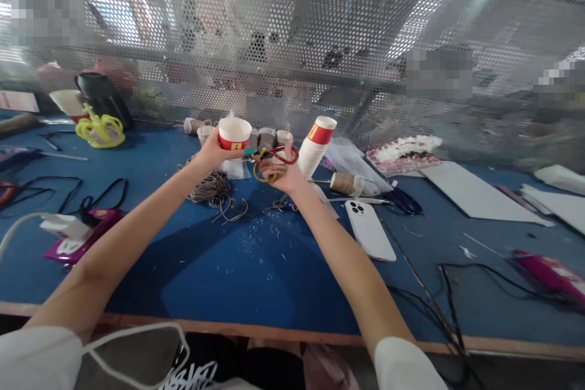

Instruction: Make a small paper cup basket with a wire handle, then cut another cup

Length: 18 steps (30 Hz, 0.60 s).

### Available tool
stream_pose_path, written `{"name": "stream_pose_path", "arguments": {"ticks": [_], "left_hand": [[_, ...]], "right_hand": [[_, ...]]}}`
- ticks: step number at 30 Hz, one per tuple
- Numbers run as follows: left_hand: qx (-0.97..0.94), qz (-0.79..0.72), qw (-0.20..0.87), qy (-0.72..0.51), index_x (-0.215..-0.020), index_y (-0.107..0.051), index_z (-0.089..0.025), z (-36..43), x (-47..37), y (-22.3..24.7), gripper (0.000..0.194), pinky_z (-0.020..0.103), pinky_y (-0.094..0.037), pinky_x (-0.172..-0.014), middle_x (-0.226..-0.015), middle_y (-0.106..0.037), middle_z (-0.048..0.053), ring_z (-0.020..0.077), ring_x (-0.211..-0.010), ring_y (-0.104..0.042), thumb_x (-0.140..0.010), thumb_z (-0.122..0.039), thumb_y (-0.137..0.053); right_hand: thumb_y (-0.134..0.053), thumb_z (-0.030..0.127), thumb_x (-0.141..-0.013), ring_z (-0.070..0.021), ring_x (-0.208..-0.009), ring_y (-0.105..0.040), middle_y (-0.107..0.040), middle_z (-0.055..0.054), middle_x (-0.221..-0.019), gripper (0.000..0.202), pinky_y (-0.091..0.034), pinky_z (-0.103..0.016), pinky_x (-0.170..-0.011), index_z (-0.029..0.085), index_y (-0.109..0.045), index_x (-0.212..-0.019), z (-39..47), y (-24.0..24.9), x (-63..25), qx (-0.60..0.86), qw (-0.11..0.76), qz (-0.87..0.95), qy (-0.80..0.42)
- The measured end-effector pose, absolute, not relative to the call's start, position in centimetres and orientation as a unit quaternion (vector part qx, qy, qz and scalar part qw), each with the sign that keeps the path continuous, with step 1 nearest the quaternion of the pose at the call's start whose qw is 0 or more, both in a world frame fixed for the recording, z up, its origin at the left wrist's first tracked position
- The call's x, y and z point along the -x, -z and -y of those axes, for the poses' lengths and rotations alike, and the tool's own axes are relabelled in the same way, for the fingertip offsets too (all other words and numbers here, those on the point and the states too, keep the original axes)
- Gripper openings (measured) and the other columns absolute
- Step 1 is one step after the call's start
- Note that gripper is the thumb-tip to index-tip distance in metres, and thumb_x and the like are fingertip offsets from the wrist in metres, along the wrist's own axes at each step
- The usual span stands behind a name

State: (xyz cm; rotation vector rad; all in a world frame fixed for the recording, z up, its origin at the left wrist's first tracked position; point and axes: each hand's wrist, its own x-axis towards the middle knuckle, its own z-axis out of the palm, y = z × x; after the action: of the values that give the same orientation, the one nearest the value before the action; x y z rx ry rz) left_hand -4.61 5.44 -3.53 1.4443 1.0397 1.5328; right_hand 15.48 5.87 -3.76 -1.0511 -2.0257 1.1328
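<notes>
My left hand (212, 149) is wrapped round a red and white paper cup (234, 134), its open mouth facing up. In my right hand (281, 173) is a pair of scissors (286, 157), one handle loop red and the other yellow. The scissors are close to the cup's lower right side; I cannot tell whether they touch it. A small teal piece shows between the two hands. Just behind my right hand, a tall stack of paper cups (312, 155) leans to the right. Below my left hand lies a tangled bundle of grey-brown cord (210, 186).
A white phone (370, 230) and a twine spool (346, 183) lie to the right. Further right are white boards (484, 192) and a purple glue gun (551, 274) with its cable. At left stand a yellow crown (100, 131) and a power strip (85, 234). A perforated metal screen (274, 42) rises behind.
</notes>
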Motion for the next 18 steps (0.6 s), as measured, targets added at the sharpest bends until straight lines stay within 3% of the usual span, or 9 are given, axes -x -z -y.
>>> {"name": "stream_pose_path", "arguments": {"ticks": [3,6,9,12,15,18], "left_hand": [[-0.58,-0.401,0.41,-0.578,-0.104,-0.056,-0.015,-5.4,4.5,3.6,0.064,0.049,-0.051,-0.096,-0.101,-0.066,0.009,0.0277,-0.103,-0.063,-0.047,-0.024,-0.084],[-0.582,-0.399,0.434,-0.561,-0.103,-0.056,-0.014,-5.4,4.4,3.8,0.06,0.047,-0.055,-0.089,-0.099,-0.066,0.011,0.0286,-0.1,-0.065,-0.051,-0.024,-0.083],[-0.571,-0.405,0.45,-0.554,-0.101,-0.057,-0.013,-5.2,4.4,3.6,0.059,0.048,-0.056,-0.088,-0.095,-0.066,0.011,0.03,-0.098,-0.066,-0.048,-0.02,-0.083],[-0.571,-0.401,0.462,-0.547,-0.098,-0.058,-0.013,-4.6,4.3,2.8,0.058,0.049,-0.056,-0.09,-0.094,-0.067,0.011,0.0306,-0.097,-0.066,-0.046,-0.018,-0.083],[-0.592,-0.383,0.469,-0.532,-0.097,-0.059,-0.014,-3.7,4.0,1.9,0.06,0.049,-0.055,-0.09,-0.094,-0.068,0.01,0.0303,-0.097,-0.066,-0.042,-0.017,-0.084],[-0.614,-0.366,0.46,-0.527,-0.098,-0.059,-0.016,-2.9,3.5,1.5,0.064,0.048,-0.054,-0.092,-0.097,-0.068,0.007,0.0281,-0.098,-0.065,-0.041,-0.016,-0.086]], "right_hand": [[-0.016,0.044,-0.101,-0.0129,-0.059,-0.029,-0.052,-0.004,-0.077,0.06,-0.035,-0.025,-0.061,0.006,-0.056,-0.123,-4.8,3.1,-15.1,0.406,0.333,0.796,-0.301],[0.0,0.04,-0.1,-0.0129,-0.06,-0.031,-0.056,-0.009,-0.087,0.068,-0.036,-0.026,-0.061,0.005,-0.048,-0.134,-4.2,1.6,-15.3,0.408,0.339,0.81,-0.249],[0.003,0.051,-0.097,-0.0122,-0.052,-0.026,-0.05,-0.003,-0.072,0.076,-0.034,-0.027,-0.054,0.012,-0.06,-0.116,-4.3,0.3,-15.9,0.397,0.329,0.786,-0.34],[-0.03,0.063,-0.09,-0.0115,-0.051,-0.033,-0.044,0.002,-0.062,0.052,-0.035,-0.029,-0.053,0.02,-0.058,-0.082,-4.3,-0.2,-16.7,0.401,0.355,0.764,-0.36],[-0.062,0.049,-0.074,-0.0122,-0.058,-0.042,-0.049,0.001,-0.063,0.033,-0.036,-0.029,-0.058,0.022,-0.047,-0.065,-3.4,-0.6,-17.4,0.404,0.373,0.806,-0.221],[-0.06,0.028,-0.072,-0.0133,-0.063,-0.046,-0.054,-0.001,-0.068,0.016,-0.036,-0.03,-0.061,0.021,-0.048,-0.066,-1.8,-1.2,-17.6,0.434,0.317,0.84,-0.07]]}}
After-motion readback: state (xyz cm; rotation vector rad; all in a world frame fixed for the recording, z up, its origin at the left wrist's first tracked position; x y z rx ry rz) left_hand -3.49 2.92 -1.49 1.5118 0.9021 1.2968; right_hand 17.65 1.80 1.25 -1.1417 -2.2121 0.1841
